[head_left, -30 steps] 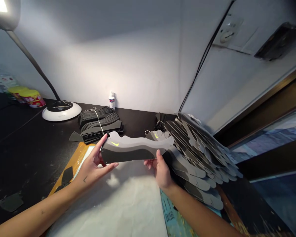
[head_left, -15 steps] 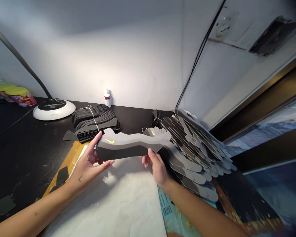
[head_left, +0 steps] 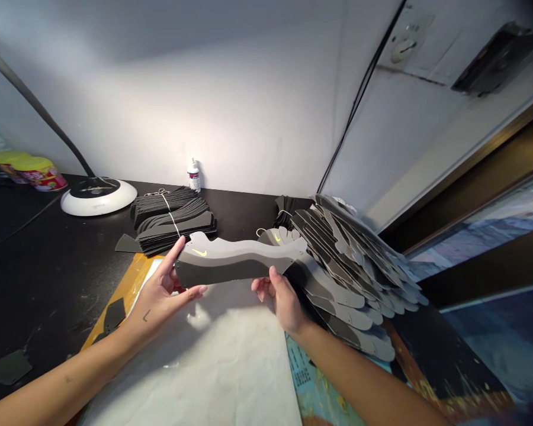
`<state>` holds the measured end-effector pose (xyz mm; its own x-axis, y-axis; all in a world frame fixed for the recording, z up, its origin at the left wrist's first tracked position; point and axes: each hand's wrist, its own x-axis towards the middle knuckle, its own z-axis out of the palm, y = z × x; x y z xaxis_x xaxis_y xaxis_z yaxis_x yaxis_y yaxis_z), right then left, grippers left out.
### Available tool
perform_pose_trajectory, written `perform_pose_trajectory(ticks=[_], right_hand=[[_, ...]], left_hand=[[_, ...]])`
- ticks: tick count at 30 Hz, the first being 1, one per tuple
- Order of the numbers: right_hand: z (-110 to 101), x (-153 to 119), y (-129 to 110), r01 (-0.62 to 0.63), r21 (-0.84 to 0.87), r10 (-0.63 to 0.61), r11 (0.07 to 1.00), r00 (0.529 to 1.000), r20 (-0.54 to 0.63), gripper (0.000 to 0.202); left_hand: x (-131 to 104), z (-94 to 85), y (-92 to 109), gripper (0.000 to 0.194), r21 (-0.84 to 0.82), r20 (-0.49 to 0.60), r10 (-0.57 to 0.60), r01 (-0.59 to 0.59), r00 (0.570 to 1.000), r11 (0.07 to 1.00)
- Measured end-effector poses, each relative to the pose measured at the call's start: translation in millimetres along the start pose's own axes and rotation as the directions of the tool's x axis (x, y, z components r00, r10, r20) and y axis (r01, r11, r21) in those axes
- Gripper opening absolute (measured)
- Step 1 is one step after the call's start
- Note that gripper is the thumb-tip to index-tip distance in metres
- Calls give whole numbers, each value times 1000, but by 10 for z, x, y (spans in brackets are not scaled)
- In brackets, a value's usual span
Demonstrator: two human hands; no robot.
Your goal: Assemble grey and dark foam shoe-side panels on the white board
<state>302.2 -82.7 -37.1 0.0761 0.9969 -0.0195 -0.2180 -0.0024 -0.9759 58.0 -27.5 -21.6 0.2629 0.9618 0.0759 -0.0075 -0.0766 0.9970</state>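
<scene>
A long shoe upper panel (head_left: 235, 262), banded from light grey to near black with a small yellow swoosh, is held up before me. Its top edge is wavy. My left hand (head_left: 162, 293) grips the panel's left end, thumb along the lower edge and fingers behind. At the lower right, my right hand (head_left: 285, 299) pinches it with the thumb in front; the other fingers are partly hidden. Beneath lies a white sheet (head_left: 213, 361). Just behind the left hand sits a bundle of dark pieces (head_left: 175, 219) tied with a pale band.
To the right, a fanned pile of similar grey panels (head_left: 337, 278) spreads out beside a small tied dark bundle (head_left: 284, 208). A white bottle (head_left: 193, 176) stands near the wall, and a lamp base (head_left: 98, 198) at left. Loose dark pieces (head_left: 9, 367) lie at lower left.
The shoe upper panel has tipped slightly, so its dark lower band looks lighter. Both hands keep hold of it and have hardly moved.
</scene>
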Motion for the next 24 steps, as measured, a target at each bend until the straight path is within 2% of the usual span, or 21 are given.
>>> perform_pose_trajectory(ticks=[6,19,24], right_hand=[[10,-38,-43,12,51,-17,999,995,98,43],[50,-40,-75,-65,-26,66,998,998,25,38],[58,-37,-86,-38,-91,36,995,999,-16,43]], left_hand=[[-6,-1,7,111,0,-27,-7,7,1000,1000],[8,-12,-21,108,12,-8,24,-24,1000,1000],[12,17,20,110,3,-24,52,-52,998,999]])
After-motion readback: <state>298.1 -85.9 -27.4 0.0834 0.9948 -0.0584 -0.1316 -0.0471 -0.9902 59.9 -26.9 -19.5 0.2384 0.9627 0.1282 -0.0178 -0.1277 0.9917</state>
